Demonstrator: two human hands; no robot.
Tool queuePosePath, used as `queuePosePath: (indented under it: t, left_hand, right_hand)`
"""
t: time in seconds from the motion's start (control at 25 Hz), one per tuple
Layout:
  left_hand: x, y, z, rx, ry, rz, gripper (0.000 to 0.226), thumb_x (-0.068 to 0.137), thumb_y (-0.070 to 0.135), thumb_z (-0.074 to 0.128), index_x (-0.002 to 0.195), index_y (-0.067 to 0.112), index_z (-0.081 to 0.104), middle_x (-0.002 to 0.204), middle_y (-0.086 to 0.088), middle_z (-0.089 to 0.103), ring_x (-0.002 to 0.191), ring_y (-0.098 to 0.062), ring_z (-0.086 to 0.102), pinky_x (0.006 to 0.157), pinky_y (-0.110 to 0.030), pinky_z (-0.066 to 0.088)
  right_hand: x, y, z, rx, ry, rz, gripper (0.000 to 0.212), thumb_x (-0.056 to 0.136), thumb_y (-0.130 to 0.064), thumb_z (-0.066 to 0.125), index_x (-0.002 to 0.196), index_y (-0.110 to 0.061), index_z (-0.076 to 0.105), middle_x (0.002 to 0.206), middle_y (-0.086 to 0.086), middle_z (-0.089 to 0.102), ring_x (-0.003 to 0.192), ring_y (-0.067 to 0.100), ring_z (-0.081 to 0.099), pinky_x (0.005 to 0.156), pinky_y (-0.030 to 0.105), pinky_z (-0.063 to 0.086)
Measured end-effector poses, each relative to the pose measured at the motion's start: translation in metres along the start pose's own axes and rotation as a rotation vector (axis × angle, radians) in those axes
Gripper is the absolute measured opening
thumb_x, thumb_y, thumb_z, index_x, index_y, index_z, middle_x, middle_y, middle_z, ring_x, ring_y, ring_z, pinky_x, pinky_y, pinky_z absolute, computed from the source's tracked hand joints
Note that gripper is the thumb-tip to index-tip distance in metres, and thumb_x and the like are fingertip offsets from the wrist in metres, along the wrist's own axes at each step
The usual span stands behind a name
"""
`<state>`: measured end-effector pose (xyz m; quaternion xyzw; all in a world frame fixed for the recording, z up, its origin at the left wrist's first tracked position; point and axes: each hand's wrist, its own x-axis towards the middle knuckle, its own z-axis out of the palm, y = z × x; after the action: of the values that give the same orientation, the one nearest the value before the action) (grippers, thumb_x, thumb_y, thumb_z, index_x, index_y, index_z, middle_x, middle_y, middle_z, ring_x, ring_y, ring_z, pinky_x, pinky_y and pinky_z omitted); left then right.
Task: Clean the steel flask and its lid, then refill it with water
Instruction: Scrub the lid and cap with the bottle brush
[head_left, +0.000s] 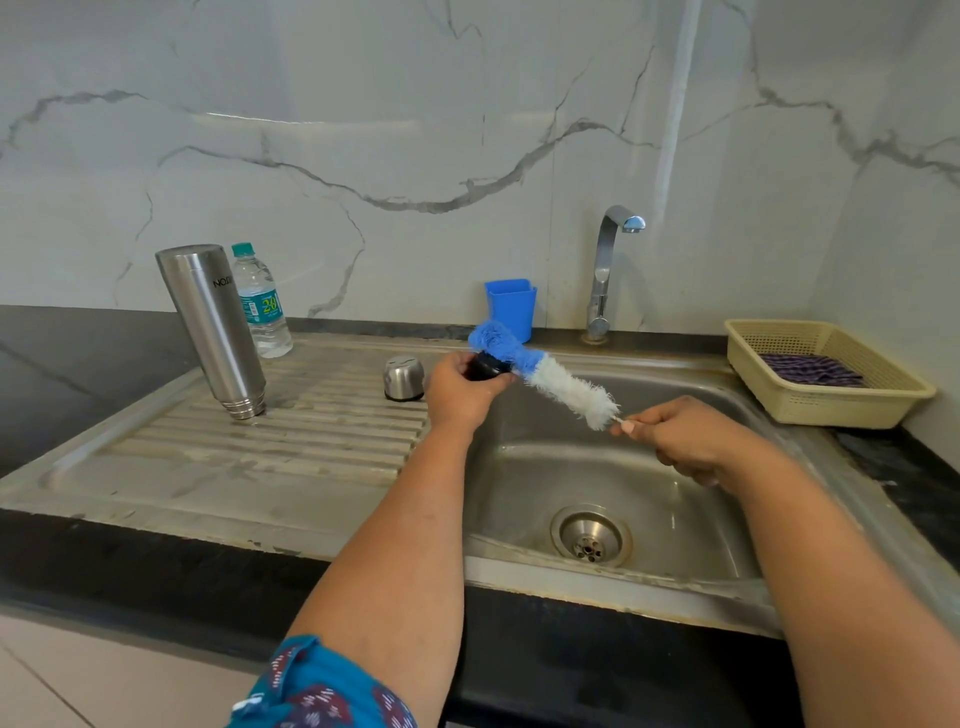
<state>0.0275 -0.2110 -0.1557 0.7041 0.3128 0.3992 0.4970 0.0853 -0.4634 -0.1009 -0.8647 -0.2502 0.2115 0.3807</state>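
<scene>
Head view over a kitchen sink (597, 457): the left hand (462, 389) grips the flask's black inner lid (487, 366) while the right hand (680, 436) pinches the handle of a blue-and-white bottle brush (545, 376); its blue end presses against the lid; scrubbing likely works best by twisting lid against bristles, over the basin; steel flask (213, 327) stands inverted on the drainboard, well left of both hands; its steel cap (404, 378) sits just beside the left hand.
</scene>
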Motion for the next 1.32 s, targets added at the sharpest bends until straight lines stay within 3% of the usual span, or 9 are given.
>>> queuePosePath:
  t: [0.12,0.24,0.32,0.44,0.56,0.72,0.96,1.12,1.32]
  left_hand:
    - [0.003,-0.005,-0.007,-0.037,0.056,-0.07,0.052,0.063,0.026,0.092,0.106,0.016,0.065,0.104,-0.001,0.071,0.093,-0.014,0.066,0.084,-0.029,0.055]
    - [-0.006,-0.002,0.003,-0.035,-0.165,0.02,0.05,0.061,0.031,0.092,0.103,0.018,0.069,0.1,0.006,0.073,0.093,-0.009,0.068,0.084,-0.028,0.056]
    - [-0.007,0.004,0.008,-0.184,-0.228,-0.004,0.043,0.07,0.027,0.088,0.108,0.016,0.07,0.102,0.003,0.073,0.096,-0.009,0.069,0.089,-0.029,0.055]
    - [0.0,0.006,0.003,-0.501,-0.261,-0.173,0.029,0.087,0.017,0.073,0.115,0.014,0.063,0.112,-0.006,0.069,0.102,-0.015,0.067,0.09,-0.026,0.053]
    - [-0.002,0.008,-0.001,-0.666,-0.29,-0.331,0.022,0.096,0.011,0.059,0.117,0.006,0.055,0.11,-0.013,0.064,0.091,-0.016,0.064,0.08,-0.023,0.053]
    - [-0.003,0.014,-0.005,-0.803,-0.291,-0.394,0.027,0.098,0.014,0.055,0.124,0.004,0.051,0.104,-0.012,0.062,0.089,-0.019,0.061,0.081,-0.027,0.051]
    - [-0.005,0.012,-0.005,-0.831,-0.333,-0.431,0.033,0.102,0.016,0.048,0.134,0.008,0.048,0.121,-0.016,0.06,0.102,-0.026,0.06,0.082,-0.034,0.053]
    - [-0.01,0.017,0.002,-0.79,-0.362,-0.466,0.032,0.1,0.026,0.049,0.125,0.006,0.053,0.106,-0.016,0.058,0.086,-0.023,0.057,0.068,-0.031,0.052]
    - [-0.011,0.018,0.009,-0.544,-0.337,-0.363,0.03,0.101,0.029,0.047,0.127,0.013,0.044,0.097,-0.01,0.059,0.071,-0.014,0.053,0.06,-0.025,0.045]
  right_hand:
    - [-0.001,0.002,-0.006,-0.001,-0.042,0.02,0.016,0.096,-0.033,0.056,0.101,-0.031,0.071,0.058,0.004,0.032,0.041,0.011,0.019,0.036,0.016,0.017]
    - [0.001,0.004,-0.004,-0.021,0.021,0.008,0.018,0.097,-0.031,0.055,0.104,-0.028,0.071,0.06,0.005,0.041,0.044,0.013,0.029,0.039,0.019,0.026]
    - [0.007,0.007,-0.003,-0.156,0.091,-0.032,0.023,0.096,-0.032,0.055,0.111,-0.022,0.071,0.079,0.007,0.062,0.065,0.017,0.054,0.061,0.026,0.045]
    - [0.01,0.009,-0.005,-0.323,0.129,-0.017,0.029,0.097,-0.032,0.053,0.115,-0.018,0.07,0.105,0.008,0.068,0.093,0.02,0.058,0.081,0.029,0.043]
    - [0.01,0.008,-0.006,-0.125,0.215,-0.057,0.027,0.097,-0.031,0.054,0.116,-0.021,0.069,0.1,0.004,0.064,0.08,0.015,0.053,0.07,0.026,0.039]
    - [0.005,0.006,-0.002,0.071,0.134,-0.075,0.019,0.096,-0.03,0.055,0.102,-0.025,0.073,0.049,-0.005,0.042,0.041,0.008,0.027,0.04,0.016,0.025]
    - [0.001,0.004,-0.002,0.054,0.077,-0.036,0.021,0.098,-0.03,0.053,0.1,-0.025,0.073,0.052,0.0,0.028,0.041,0.01,0.017,0.036,0.015,0.017]
    - [0.007,0.002,0.006,-0.084,0.18,-0.117,0.026,0.097,-0.03,0.053,0.112,-0.019,0.071,0.083,0.002,0.064,0.071,0.012,0.051,0.068,0.024,0.042]
    - [0.009,0.004,0.006,-0.158,0.261,-0.094,0.034,0.098,-0.034,0.049,0.11,-0.01,0.069,0.11,0.015,0.067,0.098,0.028,0.059,0.088,0.037,0.045]
